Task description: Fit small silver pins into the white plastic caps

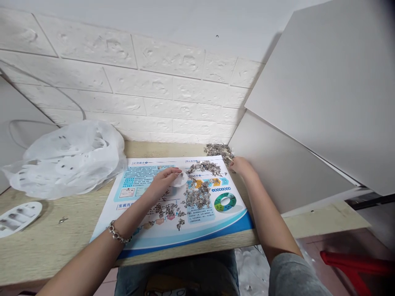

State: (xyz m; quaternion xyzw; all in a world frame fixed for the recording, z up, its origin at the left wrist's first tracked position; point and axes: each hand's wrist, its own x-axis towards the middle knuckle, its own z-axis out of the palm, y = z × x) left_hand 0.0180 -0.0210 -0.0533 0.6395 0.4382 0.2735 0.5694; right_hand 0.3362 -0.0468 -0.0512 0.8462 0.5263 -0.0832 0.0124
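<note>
A small white disc [181, 179] is held near the middle of a printed poster [138, 235], its edge pinched between the thumb and fingers of the left hand [166, 177]. Around it on the poster, small metal pieces [197, 195] are heaped and scattered, mostly from one o'clock round to six. Just past the poster's edge at one o'clock, a darker pile [219, 149] is reached by the right hand [240, 165], its fingers drawn together; whether anything is gripped cannot be told. A white plastic bag [74, 160] is set on the tabletop [40, 259] between nine and ten o'clock. At nine, a white oval plate [23, 218] bearing metal parts is seen, with a loose piece [63, 220] between it and the poster. White boards [324, 82] are leaned at two o'clock.
</note>
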